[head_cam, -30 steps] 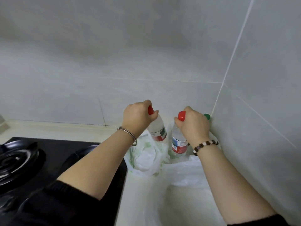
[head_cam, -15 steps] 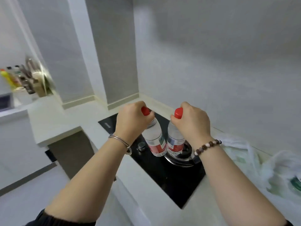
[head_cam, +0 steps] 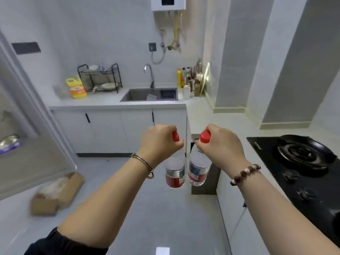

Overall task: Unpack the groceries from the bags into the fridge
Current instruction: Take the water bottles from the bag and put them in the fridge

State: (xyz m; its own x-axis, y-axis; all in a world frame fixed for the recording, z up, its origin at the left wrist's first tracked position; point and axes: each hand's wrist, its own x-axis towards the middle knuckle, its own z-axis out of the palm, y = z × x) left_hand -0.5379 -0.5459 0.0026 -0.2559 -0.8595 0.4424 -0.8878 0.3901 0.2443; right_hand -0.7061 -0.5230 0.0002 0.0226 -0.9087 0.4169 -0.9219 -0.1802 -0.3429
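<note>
My left hand (head_cam: 158,142) grips the neck of a clear water bottle (head_cam: 174,174) with a red cap and red label. A second such bottle (head_cam: 198,172) hangs from my right hand (head_cam: 222,146), which pinches it just under its red cap. Both bottles hang side by side over the grey floor, in front of me. At the left edge stands the open fridge door (head_cam: 33,129), with a wrapped packet on its shelf. The grocery bags are out of view.
A black gas hob (head_cam: 303,162) lies in the counter on my right. Ahead are a sink (head_cam: 150,94) with tap, a dish rack (head_cam: 100,78) and a yellow jug (head_cam: 76,86). A cardboard box (head_cam: 57,194) lies on the floor at the left.
I have lifted both bottles out of the bags by the corner wall and turned left, past the hob. The sink, floor and fridge door have come into view.
</note>
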